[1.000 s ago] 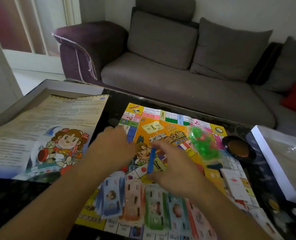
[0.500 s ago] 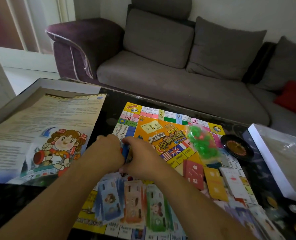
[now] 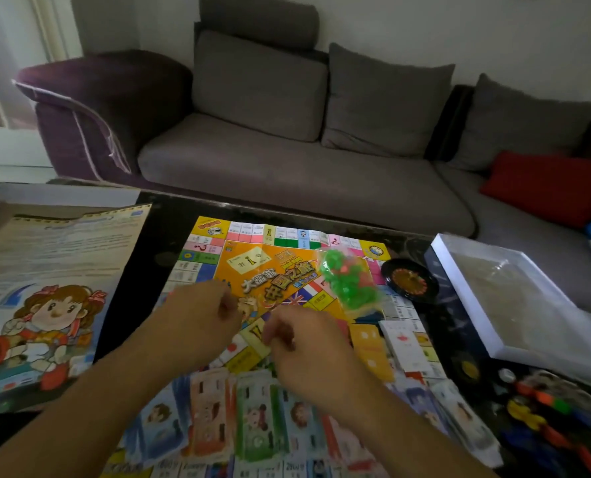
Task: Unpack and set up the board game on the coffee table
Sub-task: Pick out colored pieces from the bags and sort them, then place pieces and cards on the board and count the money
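The colourful game board [image 3: 280, 267] lies unfolded on the dark coffee table [image 3: 159, 236]. My left hand [image 3: 200, 319] and my right hand [image 3: 311, 346] hover over its middle, a little apart, fingers curled and pinched. Whether they hold anything small is hidden. Stacks of play money [image 3: 256, 419] lie in a row along the near edge. A bag of green pieces [image 3: 347, 281] rests on the board's right side. Yellow cards [image 3: 371, 350] and white cards [image 3: 404, 343] sit just right of my right hand.
A black roulette spinner [image 3: 409, 279] sits beside the board. A white-rimmed box half [image 3: 515, 298] lies at the right, loose coloured pawns [image 3: 542, 408] in front of it. A rules sheet with a cartoon girl [image 3: 52, 298] covers the left. A grey sofa [image 3: 287, 174] stands behind.
My hands met over the board's left-middle around a blue piece, then drew apart. The blue piece no longer shows. The view has tilted up slightly.
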Demonstrator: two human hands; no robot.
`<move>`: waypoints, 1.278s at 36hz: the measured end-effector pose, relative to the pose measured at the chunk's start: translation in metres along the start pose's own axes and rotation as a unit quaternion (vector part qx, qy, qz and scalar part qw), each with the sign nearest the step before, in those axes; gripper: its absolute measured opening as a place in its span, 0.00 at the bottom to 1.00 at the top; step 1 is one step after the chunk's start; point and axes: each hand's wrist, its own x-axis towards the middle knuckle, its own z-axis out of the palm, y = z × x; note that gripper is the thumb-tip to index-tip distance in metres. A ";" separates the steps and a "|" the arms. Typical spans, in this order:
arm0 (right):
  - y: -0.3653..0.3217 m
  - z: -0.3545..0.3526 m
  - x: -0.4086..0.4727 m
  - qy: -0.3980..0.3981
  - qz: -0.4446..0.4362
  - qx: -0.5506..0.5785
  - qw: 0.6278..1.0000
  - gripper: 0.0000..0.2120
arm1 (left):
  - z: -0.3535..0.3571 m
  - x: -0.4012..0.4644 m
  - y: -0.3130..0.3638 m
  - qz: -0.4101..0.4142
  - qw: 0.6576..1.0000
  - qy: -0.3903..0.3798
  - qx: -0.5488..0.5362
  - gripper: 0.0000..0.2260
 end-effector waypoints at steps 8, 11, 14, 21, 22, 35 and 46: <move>0.028 -0.034 -0.072 -0.034 0.052 0.069 0.996 0.11 | 0.030 -0.033 0.048 0.124 0.986 -0.108 0.041 0.07; 0.031 -0.042 -0.086 -0.047 0.064 0.067 0.995 0.12 | 0.038 -0.040 0.060 0.140 0.984 -0.105 0.042 0.06; 0.032 -0.048 -0.095 -0.034 0.058 0.057 0.996 0.09 | 0.043 -0.043 0.070 0.152 0.984 -0.087 0.038 0.04; 0.038 -0.053 -0.105 -0.020 0.064 0.060 0.996 0.08 | 0.050 -0.050 0.077 0.130 0.988 -0.080 0.020 0.06; 0.040 -0.053 -0.105 -0.018 0.065 0.057 0.996 0.07 | 0.051 -0.050 0.076 0.124 0.989 -0.079 0.017 0.07; 0.087 -0.062 0.038 0.133 0.115 -0.094 0.980 0.26 | 0.039 -0.046 0.073 0.098 0.993 -0.057 -0.025 0.07; 0.115 -0.057 0.100 0.137 0.144 -0.186 0.962 0.23 | 0.041 -0.025 0.084 0.101 0.993 -0.043 -0.035 0.08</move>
